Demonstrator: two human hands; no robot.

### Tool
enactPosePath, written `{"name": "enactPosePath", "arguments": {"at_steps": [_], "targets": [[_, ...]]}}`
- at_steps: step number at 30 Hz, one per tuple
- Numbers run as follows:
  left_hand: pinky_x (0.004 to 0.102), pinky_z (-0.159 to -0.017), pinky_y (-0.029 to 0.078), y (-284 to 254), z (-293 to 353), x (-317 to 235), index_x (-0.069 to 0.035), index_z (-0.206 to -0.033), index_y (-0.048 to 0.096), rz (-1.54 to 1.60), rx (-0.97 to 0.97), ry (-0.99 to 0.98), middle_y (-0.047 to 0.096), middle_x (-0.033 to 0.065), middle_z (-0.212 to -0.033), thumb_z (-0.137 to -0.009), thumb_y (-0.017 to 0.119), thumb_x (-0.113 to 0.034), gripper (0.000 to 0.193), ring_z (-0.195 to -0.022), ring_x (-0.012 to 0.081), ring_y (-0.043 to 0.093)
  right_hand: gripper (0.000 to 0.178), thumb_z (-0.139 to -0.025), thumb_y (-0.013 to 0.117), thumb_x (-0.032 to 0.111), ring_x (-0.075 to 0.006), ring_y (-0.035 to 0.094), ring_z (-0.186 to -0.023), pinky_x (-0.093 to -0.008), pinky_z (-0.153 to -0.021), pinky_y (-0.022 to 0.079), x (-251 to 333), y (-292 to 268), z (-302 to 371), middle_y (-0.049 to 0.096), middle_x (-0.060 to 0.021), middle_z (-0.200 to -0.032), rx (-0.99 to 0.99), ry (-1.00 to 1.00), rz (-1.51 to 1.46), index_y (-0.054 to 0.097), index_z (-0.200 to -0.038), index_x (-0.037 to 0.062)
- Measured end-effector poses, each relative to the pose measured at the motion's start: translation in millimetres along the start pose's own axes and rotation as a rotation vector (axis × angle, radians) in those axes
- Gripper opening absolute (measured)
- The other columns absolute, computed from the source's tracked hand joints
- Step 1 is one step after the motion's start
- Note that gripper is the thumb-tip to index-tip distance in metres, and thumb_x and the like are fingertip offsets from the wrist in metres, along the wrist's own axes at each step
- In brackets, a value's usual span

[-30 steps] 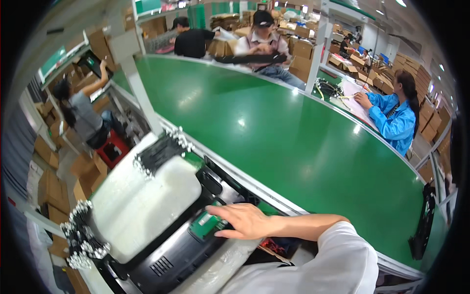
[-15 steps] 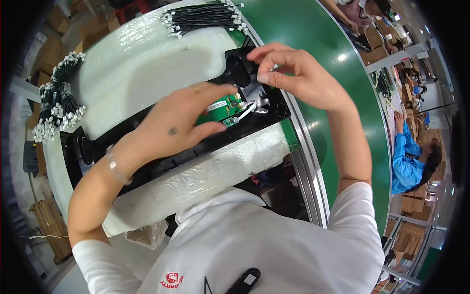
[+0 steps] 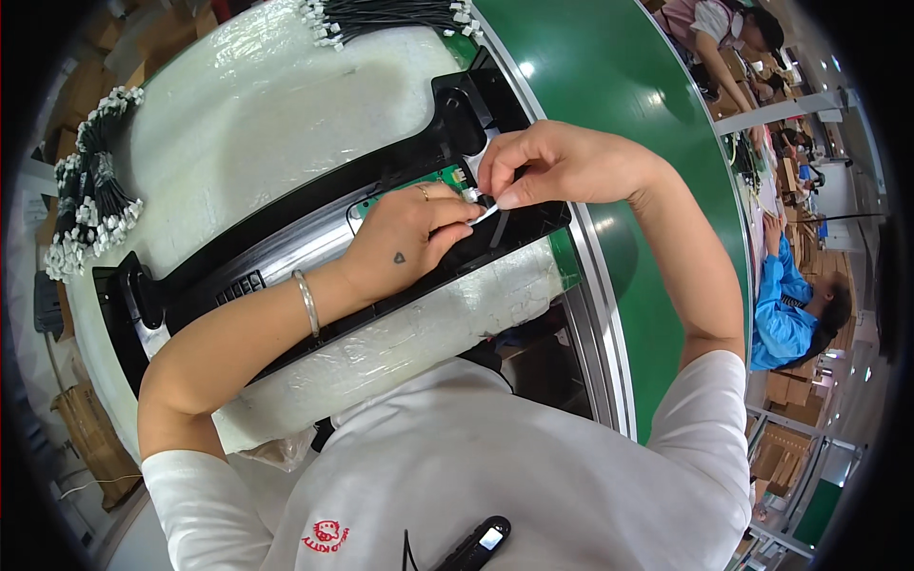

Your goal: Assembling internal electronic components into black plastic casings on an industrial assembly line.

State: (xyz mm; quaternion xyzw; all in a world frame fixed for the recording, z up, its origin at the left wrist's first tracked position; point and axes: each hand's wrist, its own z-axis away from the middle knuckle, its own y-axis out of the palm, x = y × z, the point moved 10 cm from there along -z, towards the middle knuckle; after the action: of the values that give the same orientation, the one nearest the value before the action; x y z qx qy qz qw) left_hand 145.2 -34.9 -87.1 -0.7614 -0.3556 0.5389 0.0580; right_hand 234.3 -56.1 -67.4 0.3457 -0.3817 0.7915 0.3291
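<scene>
A long black plastic housing (image 3: 286,207) lies tilted across the padded surface in front of me. Near its right end sits a green circuit board (image 3: 444,178), partly covered by my left hand (image 3: 405,236). A short white cable (image 3: 486,214) runs beside the board, with a white connector close to the board's edge. My left thumb and fingers are pinched at the cable's near part. From the right, my right hand (image 3: 562,169) pinches the same cable between thumb and forefinger. The fingertips of both hands almost meet, and they hide the cable's ends.
Bundles of black wires with white plugs lie at the far edge (image 3: 381,21) and at the left (image 3: 95,190). A metal rail (image 3: 600,314) borders the green worktop (image 3: 609,105) on my right. Beyond it sit a person in blue (image 3: 790,305) and another person in pink.
My left hand has shifted right and closed from spread fingers to a pinch at the cable. My right hand has come down from the housing's far corner to the cable.
</scene>
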Motion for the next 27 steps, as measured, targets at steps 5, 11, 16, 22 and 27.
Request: {"name": "enactPosePath", "arguments": {"at_steps": [5,11,16,22,27], "targets": [[0.0351,-0.069,0.053,17.6,2.0,-12.0,-0.005,-0.09,0.071,-0.245,0.229,0.214,0.061,0.0062,-0.087,-0.077,0.066,-0.007,0.014,-0.088,0.0238,0.06,0.013,-0.088,0.067,0.01,-0.013,0.053,-0.088,-0.0265,-0.08,0.045,4.7,-3.8,3.1,0.058,-0.0056,-0.103,0.031,-0.026,-0.154,0.063,-0.082,-0.001],[0.0337,-0.067,0.054,21.3,4.7,-15.1,-0.004,-0.087,0.07,-0.299,0.314,0.235,0.056,0.0064,-0.091,-0.076,0.063,-0.006,0.013,-0.092,0.0227,0.058,0.008,-0.085,0.066,0.006,-0.0182,0.056,-0.089,-0.0295,-0.079,0.046,-7.0,12.4,-10.9,0.057,-0.0073,-0.097,0.032,0.086,0.12,0.064,-0.084,-0.0013],[0.0334,-0.066,0.053,19.3,6.8,-17.3,-0.003,-0.084,0.069,-0.267,0.259,0.26,0.054,0.007,-0.093,-0.077,0.062,-0.006,0.011,-0.091,0.0229,0.057,0.004,-0.077,0.067,-0.002,-0.0274,0.058,-0.091,-0.0353,-0.079,0.048,-9.9,23.3,-19.2,0.055,-0.0119,-0.091,-0.175,-0.014,0.518,0.064,-0.079,-0.0023],[0.0333,-0.065,0.053,20.0,7.9,-14.5,-0.001,-0.081,0.068,-0.253,0.263,0.244,0.055,0.0074,-0.093,-0.079,0.061,-0.008,0.009,-0.091,0.0224,0.057,0.006,-0.071,0.068,-0.005,-0.0309,0.057,-0.09,-0.0384,-0.079,0.049,-8.9,27.5,-16.5,0.055,-0.0134,-0.089,-0.327,-0.039,0.625,0.063,-0.074,-0.0027],[0.0332,-0.065,0.053,19.4,9.0,-15.3,-0.002,-0.083,0.068,-0.247,0.248,0.272,0.056,0.0068,-0.096,-0.079,0.061,-0.009,0.01,-0.091,0.0224,0.057,0.006,-0.069,0.069,-0.004,-0.0316,0.058,-0.097,-0.0386,-0.084,0.051,-8.0,29.3,-17.2,0.057,-0.0142,-0.096,-0.334,0.005,0.71,0.066,-0.074,-0.0015]]}}
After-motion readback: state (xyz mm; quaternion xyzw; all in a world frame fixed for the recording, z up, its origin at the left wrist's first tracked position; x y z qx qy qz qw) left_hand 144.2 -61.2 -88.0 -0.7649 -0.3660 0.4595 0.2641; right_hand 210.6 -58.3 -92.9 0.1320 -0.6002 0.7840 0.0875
